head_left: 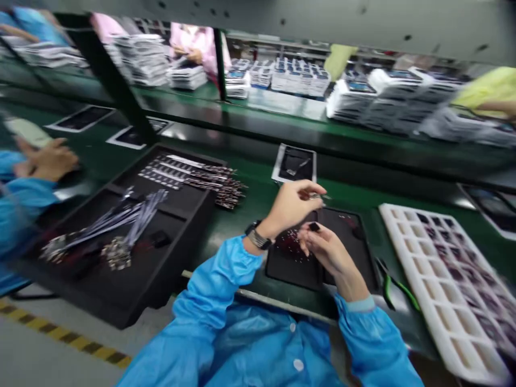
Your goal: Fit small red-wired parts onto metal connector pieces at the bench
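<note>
My left hand, with a watch on its wrist, is over the dark mat. Its thumb and fingers are pinched around something small and thin that I cannot make out. Just below it, my right hand holds a small black block-like part between thumb and fingers. Under both hands lies a black two-part tray, its left side scattered with tiny white bits. Beyond my left hand lies a flat framed panel in a white sleeve.
A black bin with bundles of flat cables stands at left. Green-handled pliers lie to the right, beside a white compartment tray partly filled with dark parts. A co-worker's hand is at far left; stacked panels line the shelf behind.
</note>
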A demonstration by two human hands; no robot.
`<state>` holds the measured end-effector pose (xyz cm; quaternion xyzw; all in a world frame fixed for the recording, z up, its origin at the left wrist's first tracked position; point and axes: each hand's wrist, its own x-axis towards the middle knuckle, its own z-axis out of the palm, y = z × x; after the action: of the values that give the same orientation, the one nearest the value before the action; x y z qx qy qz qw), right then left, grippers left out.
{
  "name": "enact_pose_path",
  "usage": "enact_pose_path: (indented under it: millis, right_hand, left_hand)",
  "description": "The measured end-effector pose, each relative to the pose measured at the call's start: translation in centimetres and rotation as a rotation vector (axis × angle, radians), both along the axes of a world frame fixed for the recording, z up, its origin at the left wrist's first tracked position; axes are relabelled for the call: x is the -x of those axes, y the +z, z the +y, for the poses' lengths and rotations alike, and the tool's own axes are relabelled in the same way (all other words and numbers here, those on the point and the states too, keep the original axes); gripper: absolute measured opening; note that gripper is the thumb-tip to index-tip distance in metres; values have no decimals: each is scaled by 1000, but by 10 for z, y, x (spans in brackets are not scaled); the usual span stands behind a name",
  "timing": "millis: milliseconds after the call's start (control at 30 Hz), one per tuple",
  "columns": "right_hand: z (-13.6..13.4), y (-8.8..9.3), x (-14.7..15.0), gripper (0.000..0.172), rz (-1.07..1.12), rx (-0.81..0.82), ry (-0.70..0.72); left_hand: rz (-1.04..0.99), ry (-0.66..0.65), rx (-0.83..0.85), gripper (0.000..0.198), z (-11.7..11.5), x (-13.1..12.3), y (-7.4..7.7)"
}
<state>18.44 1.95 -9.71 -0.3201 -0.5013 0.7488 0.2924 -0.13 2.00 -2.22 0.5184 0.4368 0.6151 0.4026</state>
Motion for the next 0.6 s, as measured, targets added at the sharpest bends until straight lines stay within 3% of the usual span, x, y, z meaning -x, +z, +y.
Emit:
enact_pose_path:
  millis: [167,367,500,600]
  right_hand:
    - [10,4,-2,39,24,19,21]
    - [39,5,-17,40,-105,-85,-55]
    - [61,8,-24,41,-177,-124,-54]
    - [77,10,-27,41,-199,-141,-61]
  left_hand:
    - [-30,60,34,13,-2,19,-20]
    - [-24,153,132,30,-1,30,-54]
    - [33,194,156,16,4,27,-73]
    - [75,221,95,15,7,24,-79]
